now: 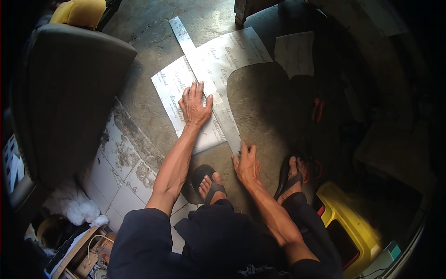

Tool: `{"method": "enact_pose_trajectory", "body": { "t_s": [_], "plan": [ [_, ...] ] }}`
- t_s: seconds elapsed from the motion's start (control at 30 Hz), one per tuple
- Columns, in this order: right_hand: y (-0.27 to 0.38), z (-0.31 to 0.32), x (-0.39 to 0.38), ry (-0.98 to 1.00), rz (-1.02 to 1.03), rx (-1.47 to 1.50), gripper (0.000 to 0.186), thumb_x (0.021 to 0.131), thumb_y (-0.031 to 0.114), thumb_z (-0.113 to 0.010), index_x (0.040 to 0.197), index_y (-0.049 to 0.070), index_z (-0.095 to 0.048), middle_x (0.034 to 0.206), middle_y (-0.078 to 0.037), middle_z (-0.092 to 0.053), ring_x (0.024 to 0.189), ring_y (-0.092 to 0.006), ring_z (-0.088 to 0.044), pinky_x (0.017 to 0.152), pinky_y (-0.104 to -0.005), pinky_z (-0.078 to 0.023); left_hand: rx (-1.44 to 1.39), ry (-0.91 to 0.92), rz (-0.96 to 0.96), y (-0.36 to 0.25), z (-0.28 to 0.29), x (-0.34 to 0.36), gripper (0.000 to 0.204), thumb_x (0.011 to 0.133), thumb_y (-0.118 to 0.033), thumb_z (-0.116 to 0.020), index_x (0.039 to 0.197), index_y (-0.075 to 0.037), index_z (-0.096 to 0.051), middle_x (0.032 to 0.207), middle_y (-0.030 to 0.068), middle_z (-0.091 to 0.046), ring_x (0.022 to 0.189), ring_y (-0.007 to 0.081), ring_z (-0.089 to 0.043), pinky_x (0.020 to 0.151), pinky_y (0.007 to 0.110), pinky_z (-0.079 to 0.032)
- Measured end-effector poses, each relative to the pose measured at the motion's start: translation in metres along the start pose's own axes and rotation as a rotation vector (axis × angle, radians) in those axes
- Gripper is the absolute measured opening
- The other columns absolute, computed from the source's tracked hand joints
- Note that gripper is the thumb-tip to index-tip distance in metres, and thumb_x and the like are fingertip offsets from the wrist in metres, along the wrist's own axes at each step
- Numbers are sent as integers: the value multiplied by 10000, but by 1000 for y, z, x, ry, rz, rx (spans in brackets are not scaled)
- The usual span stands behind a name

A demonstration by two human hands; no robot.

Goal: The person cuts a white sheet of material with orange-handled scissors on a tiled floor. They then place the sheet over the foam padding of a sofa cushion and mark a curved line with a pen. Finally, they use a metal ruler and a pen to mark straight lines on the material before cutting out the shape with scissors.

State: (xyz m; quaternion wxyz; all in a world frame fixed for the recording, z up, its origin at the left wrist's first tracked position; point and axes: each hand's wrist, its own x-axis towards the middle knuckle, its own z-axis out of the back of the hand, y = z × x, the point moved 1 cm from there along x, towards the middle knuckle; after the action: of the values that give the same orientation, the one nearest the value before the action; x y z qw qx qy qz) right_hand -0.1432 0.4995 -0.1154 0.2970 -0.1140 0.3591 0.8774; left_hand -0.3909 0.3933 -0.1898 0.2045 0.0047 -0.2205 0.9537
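metal straightedge [221,114] is crossing printed sheet [232,53], mid-frame
left hand [195,108] is resting spread, right hand [248,166] is touching the lower end, can't tell if pinching; pressing evenly should prevent slipping

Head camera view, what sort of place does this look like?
Probably a small workshop, perhaps for upholstery: a metal straightedge lies across a printed sheet on the floor, a red-handled tool lies to the right, and white fluffy stuffing sits at lower left.
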Motion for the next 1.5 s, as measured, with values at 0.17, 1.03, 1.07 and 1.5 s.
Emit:
{"method": "enact_pose_trajectory", "body": {
  "t_s": [0.17, 1.03, 1.07, 1.5],
  "plan": [
    [-7, 2, -5, 1, 21, -38, 638, 931, 244, -694, 1495, 108, -427, 1248, -203, -510, 912, -450, -683, 770, -535, -567, 14, -5, -3, -2, 1, 3, 676, 930, -434, -617, 1520, -127, -500, 1591, 124, -447, 1468, 321, -335, 1197, 491, -209],
    [-8, -7, -18, 51, -11, -32, 649, 910, 263, -687, 1471, 116, -397, 1271, -190, -492, 903, -468, -686, 778, -573, -552, 28, -41, -28, 1, -4, 1, 658, 924, -393, -593, 1506, -97, -511, 1601, 127, -442, 1437, 344, -372, 1174, 489, -237],
    [-7, -8, -18, 50, -10, -33, 653, 908, 262, -688, 1473, 112, -397, 1276, -190, -492, 908, -468, -685, 781, -571, -551, 47, -30, -35, 1, -3, 2, 655, 929, -400, -586, 1510, -109, -511, 1603, 128, -438, 1436, 348, -370, 1171, 492, -238],
    [-3, 0, -18, 52, 15, -90, 606, 889, 247, -685, 1429, 72, -473, 1285, -190, -534, 947, -430, -696, 791, -535, -569, 41, 3, -25, 1, 0, 0, 653, 943, -417, -585, 1521, -123, -504, 1626, 124, -405, 1445, 359, -353, 1188, 502, -216]
  ]
}}
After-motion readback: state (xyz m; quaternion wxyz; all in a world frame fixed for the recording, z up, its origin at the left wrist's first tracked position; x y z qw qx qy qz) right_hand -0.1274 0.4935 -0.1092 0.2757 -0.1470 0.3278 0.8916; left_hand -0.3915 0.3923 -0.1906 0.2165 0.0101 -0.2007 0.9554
